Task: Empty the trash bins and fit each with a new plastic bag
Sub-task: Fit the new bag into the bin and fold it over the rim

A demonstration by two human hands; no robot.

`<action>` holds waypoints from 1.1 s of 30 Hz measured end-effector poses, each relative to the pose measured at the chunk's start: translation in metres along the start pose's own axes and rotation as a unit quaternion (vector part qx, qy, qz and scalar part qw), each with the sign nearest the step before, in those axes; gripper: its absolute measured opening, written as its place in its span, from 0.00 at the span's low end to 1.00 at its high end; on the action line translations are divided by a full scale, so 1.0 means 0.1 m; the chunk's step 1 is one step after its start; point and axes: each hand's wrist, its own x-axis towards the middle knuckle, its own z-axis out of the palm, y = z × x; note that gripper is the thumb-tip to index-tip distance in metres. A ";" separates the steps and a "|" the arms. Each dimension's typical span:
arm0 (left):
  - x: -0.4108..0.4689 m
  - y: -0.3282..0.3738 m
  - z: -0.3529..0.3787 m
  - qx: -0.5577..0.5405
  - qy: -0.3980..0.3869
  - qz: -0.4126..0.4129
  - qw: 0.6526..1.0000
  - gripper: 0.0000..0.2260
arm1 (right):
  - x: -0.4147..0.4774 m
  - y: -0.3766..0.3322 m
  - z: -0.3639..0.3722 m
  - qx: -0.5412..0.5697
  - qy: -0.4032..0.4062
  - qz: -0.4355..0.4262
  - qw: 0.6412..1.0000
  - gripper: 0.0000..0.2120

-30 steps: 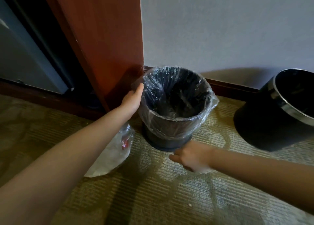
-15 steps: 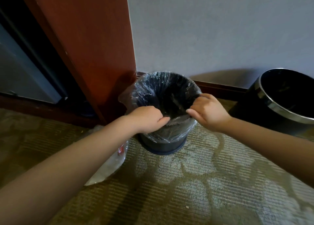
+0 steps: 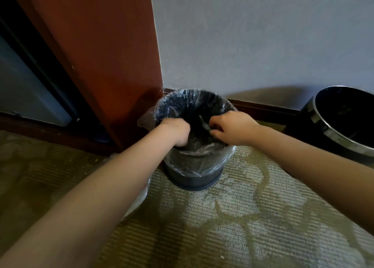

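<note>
Patterned carpet (image 3: 222,217) by the wall (image 3: 263,35): small bin (image 3: 194,179) stands beside the wood panel (image 3: 101,55) as I seat its clear liner (image 3: 202,163)
Left grip (image 3: 178,133) and right grip (image 3: 232,129) curl inside its mouth, pinching plastic; next, I judge, push the liner down, then bag the bare second bin (image 3: 301,126) at right

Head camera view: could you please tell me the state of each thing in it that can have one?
small bin: upright, lined.
plastic bag: folded over the small bin's rim, crumpled inside.
left hand: curled inside the bin mouth; grip hidden.
right hand: pinches the plastic bag.
large bin: upright, no bag visible.
white bag: lying on the carpet, mostly hidden.
</note>
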 end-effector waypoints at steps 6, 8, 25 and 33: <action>0.06 -0.07 0.03 0.074 -0.116 -0.043 0.990 0.17 | 0.27 -0.14 -0.02 -0.032 -0.163 -0.018 0.986 0.19; 0.02 -0.08 0.03 0.088 -0.144 -0.042 0.985 0.17 | 0.26 -0.20 -0.03 -0.111 -0.306 0.003 0.945 0.18; 0.15 -0.20 0.06 -0.092 0.113 0.034 0.989 0.16 | 0.20 -0.23 -0.24 0.253 -0.251 0.028 0.934 0.14; 0.34 -0.14 0.18 0.139 -0.078 -0.046 0.986 0.22 | 0.31 -0.19 -0.07 -0.023 -0.136 -0.020 0.990 0.18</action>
